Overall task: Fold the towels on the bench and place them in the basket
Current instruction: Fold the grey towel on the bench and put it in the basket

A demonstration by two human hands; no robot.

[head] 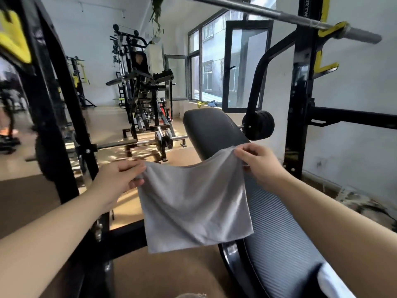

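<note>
We hold the grey towel (193,203) up in the air, spread between our two hands, hanging in front of us over the left edge of the padded counter (279,233). Its lower hem seems to hang free rather than rest on the pad. Our left hand (120,177) pinches the upper left corner between thumb and curled fingers. Our right hand (257,166) pinches the upper right corner in much the same way, so both hands are closed on cloth and on nothing else. The top edge sags in a shallow curve between them and soft ripples run down the face, so we judge the towel thin, light and limp. It will not keep a crease unaided, and its faint sheen suggests it may slide on itself once doubled. The corners look like the right places to hold it: we would bring corner to corner, or lay it on the counter and smooth each fold flat. As for containers, no basket shows from here, so we cannot say where it stands or what it holds. A white cloth (330,282) lies on the near end of the counter at lower right; it may be another towel, but we cannot tell.
</note>
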